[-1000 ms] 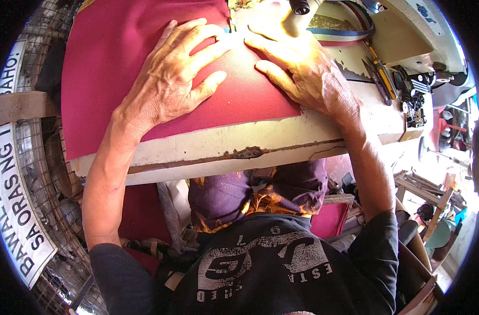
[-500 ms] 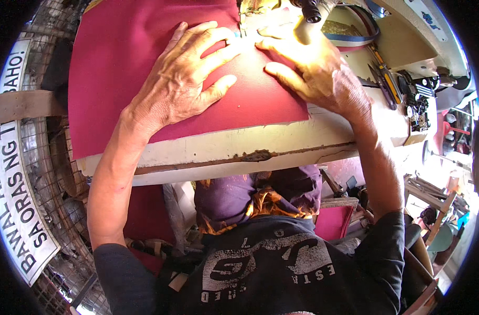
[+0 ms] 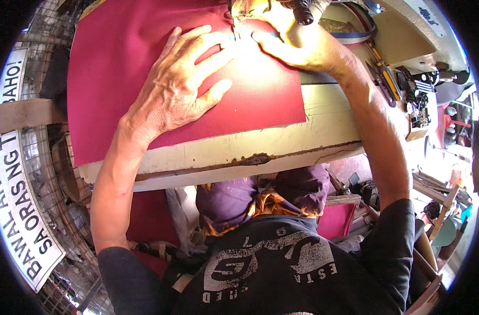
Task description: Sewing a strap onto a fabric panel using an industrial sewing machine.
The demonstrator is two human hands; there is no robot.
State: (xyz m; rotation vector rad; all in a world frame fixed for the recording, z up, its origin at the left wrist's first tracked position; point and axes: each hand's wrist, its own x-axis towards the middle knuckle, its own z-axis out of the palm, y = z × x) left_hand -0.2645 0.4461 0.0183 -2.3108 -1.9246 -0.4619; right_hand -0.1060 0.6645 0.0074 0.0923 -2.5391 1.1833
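Note:
A large dark red sheet of material point(image 3: 118, 89) lies across the sewing table point(image 3: 334, 113). My left hand point(image 3: 181, 79) rests flat on it with its fingers spread, left of the presser foot point(image 3: 237, 27). My right hand point(image 3: 310, 50) is at the far right part of the sheet, beside the presser foot. Its thumb stretches toward the foot; the other fingers reach up and left, partly lost in the lamp glare and behind a dark part of the machine point(image 3: 303, 13). The needle itself I cannot make out.
Scissors and a yellow-handled tool point(image 3: 386, 79) lie at the right of the table, near a striped strap point(image 3: 362, 34) and a black mechanism point(image 3: 419, 100). Wire mesh point(image 3: 50, 173) with a lettered sign point(image 3: 27, 220) stands at the left. The table's front edge is chipped.
My right hand has shifted up and turned, baring the sheet's right edge. The sheet has moved slightly left. My left hand has stayed flat and moved slightly left with it.

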